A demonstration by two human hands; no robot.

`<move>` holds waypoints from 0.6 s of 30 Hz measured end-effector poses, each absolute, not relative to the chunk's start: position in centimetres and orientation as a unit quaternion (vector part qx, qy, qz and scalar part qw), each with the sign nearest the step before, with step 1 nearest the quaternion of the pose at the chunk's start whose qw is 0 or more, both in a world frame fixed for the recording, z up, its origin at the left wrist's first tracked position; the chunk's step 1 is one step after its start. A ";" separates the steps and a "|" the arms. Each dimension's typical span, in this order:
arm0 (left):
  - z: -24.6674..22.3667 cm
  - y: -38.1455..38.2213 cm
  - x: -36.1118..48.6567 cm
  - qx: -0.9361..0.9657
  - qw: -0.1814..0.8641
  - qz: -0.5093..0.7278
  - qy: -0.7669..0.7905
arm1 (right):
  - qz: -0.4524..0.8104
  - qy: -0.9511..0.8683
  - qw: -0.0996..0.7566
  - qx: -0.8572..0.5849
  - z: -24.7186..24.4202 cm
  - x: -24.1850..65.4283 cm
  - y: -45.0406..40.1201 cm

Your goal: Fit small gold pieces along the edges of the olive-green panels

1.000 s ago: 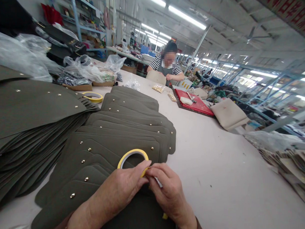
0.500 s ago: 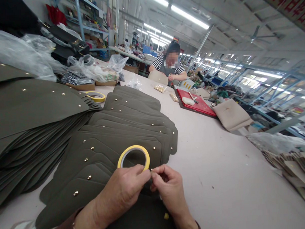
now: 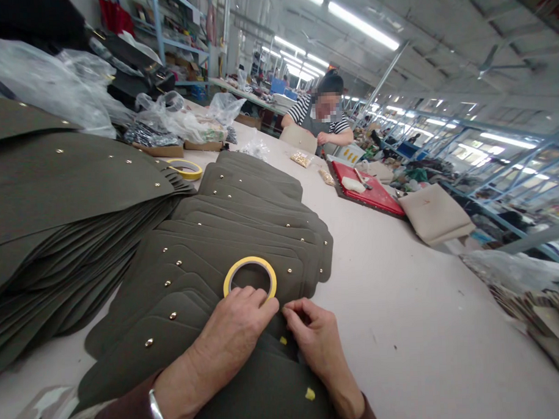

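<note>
My left hand (image 3: 238, 327) is closed around the lower edge of a roll of yellow tape (image 3: 249, 261), which stands over overlapping dark olive panels (image 3: 243, 232) with gold studs. Just to its right, my right hand (image 3: 318, 339) has thumb and forefinger pinched together. Whatever sits between those fingertips is too small to make out. Beneath both hands lies a dark panel (image 3: 262, 384) bearing two small yellow tape bits (image 3: 310, 393), one beside my right wrist and one between the hands.
A tall fanned stack of olive panels (image 3: 77, 192) is on the left. Behind it are a second tape roll (image 3: 186, 169) and plastic bags (image 3: 180, 121). Across the table (image 3: 379, 304) a co-worker (image 3: 299, 114) handles a beige panel (image 3: 298, 138), near a red board (image 3: 370, 191).
My fingertips have drawn slightly apart. A second yellow tape bit now shows on the panel between my hands. The whole view has shifted a little.
</note>
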State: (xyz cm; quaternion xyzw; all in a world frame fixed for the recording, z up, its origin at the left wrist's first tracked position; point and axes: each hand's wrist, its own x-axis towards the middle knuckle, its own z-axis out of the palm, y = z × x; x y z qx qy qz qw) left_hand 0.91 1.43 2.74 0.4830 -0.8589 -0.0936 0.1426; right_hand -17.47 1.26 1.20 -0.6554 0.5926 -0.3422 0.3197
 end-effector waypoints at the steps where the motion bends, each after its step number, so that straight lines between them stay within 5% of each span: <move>1: 2.8 1.4 0.9 0.481 0.143 -0.095 -0.860 | -0.335 0.591 0.297 -0.671 1.1 -17.3 1.2; 9: 2.1 1.2 1.0 0.464 0.152 -0.117 -0.865 | -0.294 0.609 0.208 -0.707 0.9 -17.0 0.9; 15: 1.8 1.1 1.2 0.463 0.167 -0.111 -0.863 | -0.319 0.594 0.277 -0.685 0.7 -18.5 1.8; 18: 1.7 1.2 1.4 0.460 0.175 -0.102 -0.865 | -0.327 0.565 0.236 -0.720 0.3 -18.6 2.1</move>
